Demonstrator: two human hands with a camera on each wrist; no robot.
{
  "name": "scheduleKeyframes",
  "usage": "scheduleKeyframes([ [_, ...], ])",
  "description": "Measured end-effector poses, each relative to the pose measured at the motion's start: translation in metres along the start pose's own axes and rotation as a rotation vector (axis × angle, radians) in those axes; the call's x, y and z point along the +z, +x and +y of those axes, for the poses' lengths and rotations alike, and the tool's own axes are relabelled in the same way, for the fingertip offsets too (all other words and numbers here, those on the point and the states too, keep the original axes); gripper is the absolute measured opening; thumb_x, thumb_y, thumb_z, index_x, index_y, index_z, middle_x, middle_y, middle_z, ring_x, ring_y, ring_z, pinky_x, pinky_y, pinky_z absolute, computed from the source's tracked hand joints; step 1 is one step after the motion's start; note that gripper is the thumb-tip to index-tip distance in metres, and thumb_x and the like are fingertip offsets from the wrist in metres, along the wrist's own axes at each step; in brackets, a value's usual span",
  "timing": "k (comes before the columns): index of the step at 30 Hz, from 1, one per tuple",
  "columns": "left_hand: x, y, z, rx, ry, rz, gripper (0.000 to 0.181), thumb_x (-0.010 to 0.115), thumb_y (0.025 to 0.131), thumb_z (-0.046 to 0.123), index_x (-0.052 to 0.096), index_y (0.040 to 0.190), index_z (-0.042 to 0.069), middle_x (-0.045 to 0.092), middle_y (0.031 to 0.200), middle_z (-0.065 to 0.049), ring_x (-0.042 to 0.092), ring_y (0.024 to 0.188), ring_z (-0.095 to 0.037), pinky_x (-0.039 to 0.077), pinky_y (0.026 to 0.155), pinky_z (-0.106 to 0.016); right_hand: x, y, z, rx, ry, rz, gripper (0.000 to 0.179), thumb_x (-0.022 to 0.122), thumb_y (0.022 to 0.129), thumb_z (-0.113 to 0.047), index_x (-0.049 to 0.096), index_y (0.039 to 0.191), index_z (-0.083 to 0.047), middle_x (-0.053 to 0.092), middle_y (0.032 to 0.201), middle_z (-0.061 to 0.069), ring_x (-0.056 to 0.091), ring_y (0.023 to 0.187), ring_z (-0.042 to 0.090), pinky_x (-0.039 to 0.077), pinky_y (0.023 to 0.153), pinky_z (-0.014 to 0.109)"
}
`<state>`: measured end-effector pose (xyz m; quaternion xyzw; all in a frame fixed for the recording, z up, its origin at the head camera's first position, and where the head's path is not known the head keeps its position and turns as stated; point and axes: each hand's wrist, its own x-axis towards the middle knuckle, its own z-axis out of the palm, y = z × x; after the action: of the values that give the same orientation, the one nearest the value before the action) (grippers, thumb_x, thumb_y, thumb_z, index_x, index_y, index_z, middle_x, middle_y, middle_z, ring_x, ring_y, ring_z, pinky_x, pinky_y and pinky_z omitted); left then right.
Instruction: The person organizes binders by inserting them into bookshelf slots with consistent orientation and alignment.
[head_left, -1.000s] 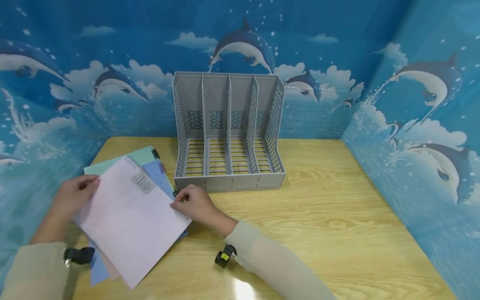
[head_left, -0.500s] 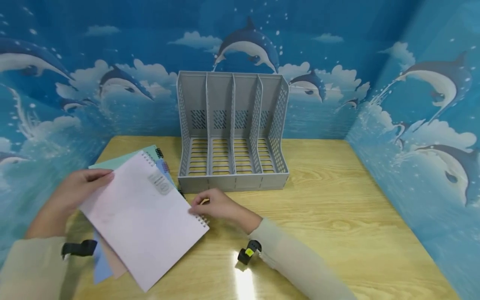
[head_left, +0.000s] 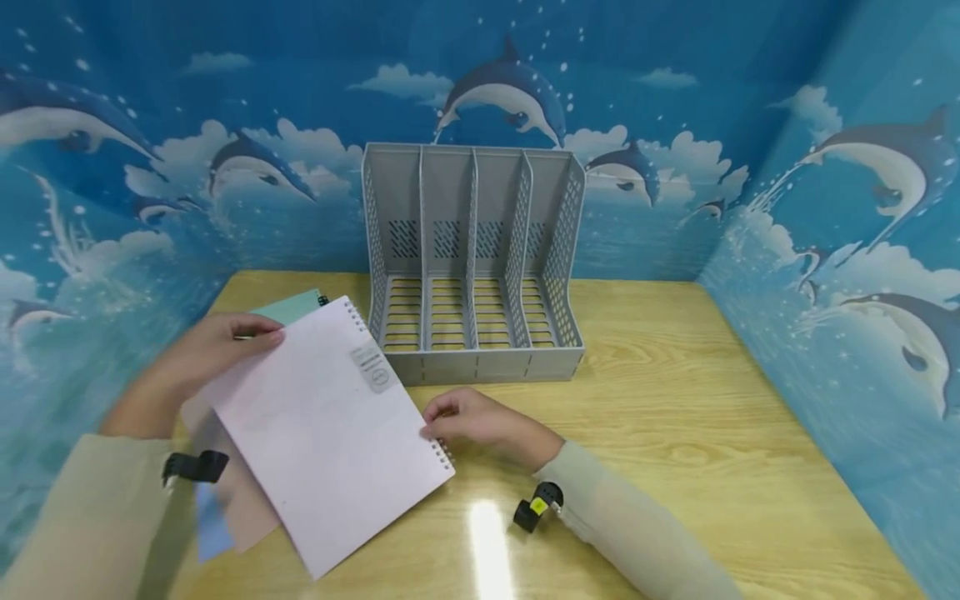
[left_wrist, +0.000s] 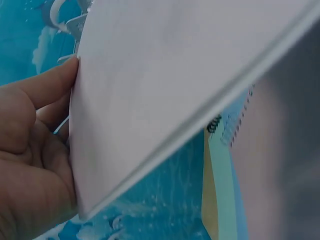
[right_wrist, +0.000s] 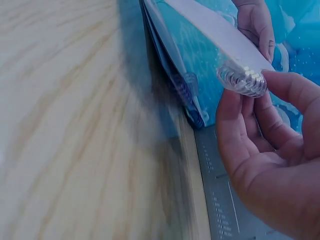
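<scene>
Both hands hold a pale pink spiral notebook (head_left: 330, 425) raised over a pile of other notebooks. My left hand (head_left: 217, 354) pinches its upper left edge, thumb on the cover. My right hand (head_left: 487, 423) pinches the spiral-bound edge near its lower end; in the right wrist view the clear coil (right_wrist: 245, 80) sits between thumb and fingers. Under it lie a green notebook (head_left: 291, 307), a blue one (head_left: 213, 523) and a dusty pink one (head_left: 243, 500), mostly covered. In the left wrist view the lifted notebook (left_wrist: 150, 90) hangs tilted above the green and blue ones.
A grey file rack (head_left: 476, 367) with upright dividers stands at the back middle of the wooden table (head_left: 675, 433), its slots facing me. A dolphin-print backdrop (head_left: 660, 83) encloses the back and sides.
Both hands have moved right with the pale pink notebook, drawing it away from the pile. More of the dusty pink notebook shows on the left. The head view has shifted slightly.
</scene>
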<state>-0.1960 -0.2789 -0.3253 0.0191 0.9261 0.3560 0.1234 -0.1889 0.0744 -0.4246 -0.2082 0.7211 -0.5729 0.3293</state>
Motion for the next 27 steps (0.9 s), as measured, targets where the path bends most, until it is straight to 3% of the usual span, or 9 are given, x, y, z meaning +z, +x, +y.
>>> scheduleKeyframes([
  [10,0.009,0.024,0.029,0.124,0.023,-0.025,0.055,0.057,0.098,0.04,0.058,0.13,-0.003,0.055,0.129,-0.026,0.046,0.122,-0.042,0.04,0.098,-0.059,-0.018,-0.01,0.005,0.003,0.128,-0.117,0.028,0.062,0.083,0.009,0.056,0.111,0.013,0.07,0.08,0.0,0.066,0.071,0.011,0.057,0.068,0.024],
  [19,0.009,0.035,0.049,0.104,0.001,-0.046,0.049,0.061,0.096,0.039,0.062,0.127,0.002,0.054,0.131,-0.024,0.048,0.121,-0.04,0.041,0.098,-0.058,-0.024,-0.014,0.002,-0.009,0.079,-0.136,0.038,0.065,0.082,0.008,0.056,0.119,0.011,0.074,0.089,0.01,0.068,0.076,0.012,0.056,0.074,0.026],
  [27,0.009,0.035,0.061,0.118,-0.015,-0.051,0.045,0.063,0.095,0.037,0.065,0.125,0.004,0.058,0.129,-0.022,0.056,0.112,-0.033,0.05,0.087,-0.047,-0.024,-0.009,-0.003,-0.048,0.125,-0.143,0.042,0.061,0.089,0.006,0.052,0.129,0.013,0.068,0.11,0.024,0.071,0.089,0.021,0.057,0.084,0.042],
])
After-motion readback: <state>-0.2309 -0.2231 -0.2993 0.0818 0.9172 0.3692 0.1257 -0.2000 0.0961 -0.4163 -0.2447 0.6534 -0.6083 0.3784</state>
